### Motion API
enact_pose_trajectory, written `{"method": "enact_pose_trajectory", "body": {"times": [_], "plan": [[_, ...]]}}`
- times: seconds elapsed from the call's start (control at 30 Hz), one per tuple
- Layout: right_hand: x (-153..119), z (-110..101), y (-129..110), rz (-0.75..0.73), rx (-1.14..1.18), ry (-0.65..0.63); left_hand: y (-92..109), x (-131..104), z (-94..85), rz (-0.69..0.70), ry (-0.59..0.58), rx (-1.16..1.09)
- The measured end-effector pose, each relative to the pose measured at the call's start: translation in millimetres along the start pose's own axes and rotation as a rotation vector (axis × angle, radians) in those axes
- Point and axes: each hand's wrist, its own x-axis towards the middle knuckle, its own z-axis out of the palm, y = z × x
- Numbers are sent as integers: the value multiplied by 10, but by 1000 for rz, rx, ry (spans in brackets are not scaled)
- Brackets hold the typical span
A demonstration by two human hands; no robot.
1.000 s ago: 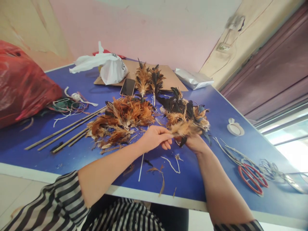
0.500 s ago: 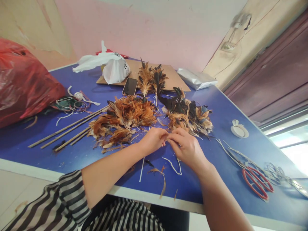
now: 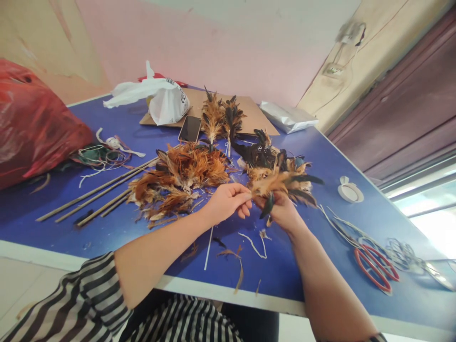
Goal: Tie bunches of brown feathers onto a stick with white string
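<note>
A small bunch of brown and black feathers (image 3: 274,184) fans out to the right between my hands. My left hand (image 3: 233,202) pinches its narrow end with thumb and forefinger. Under the feathers, my right hand (image 3: 280,209) is closed around them, its fingers partly hidden. Just beyond my left hand lies a heap of orange-brown feathers (image 3: 194,164). Past my right hand is a pile of black and tan feathers (image 3: 260,154). On the table below my hands lie a bent white string (image 3: 254,247) and loose feather scraps (image 3: 239,270).
Red-handled scissors (image 3: 375,268) and a roll of tape (image 3: 351,190) lie at right. Several thin sticks (image 3: 103,192) rest at left near a red plastic bag (image 3: 35,128). A phone (image 3: 190,129), a white bag (image 3: 167,102) and two feather bundles (image 3: 213,118) are at the back.
The brown and black feather bunch now shows in my hands, above the right one. My right hand has turned over beneath it. The view has shifted slightly.
</note>
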Motion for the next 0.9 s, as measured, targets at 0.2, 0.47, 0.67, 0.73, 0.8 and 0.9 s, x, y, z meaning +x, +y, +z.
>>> {"method": "enact_pose_trajectory", "body": {"times": [0.2,0.47,0.67,0.73,0.8,0.9], "plan": [[-35,207,-129,-26,23,9,-35,64,-54,48,171,-25],[-34,197,-157,54,-17,68,-29,67,-70,-47,170,-198],[2,179,-84,203,225,227,-49,91,-130,-195,104,-447],[17,195,-68,230,447,268,-47,82,-121,-195,94,-434],[25,213,-77,293,647,226,-45,68,-101,-176,79,-389],[21,229,-116,377,848,117,-47,49,-72,-173,67,-319]]}}
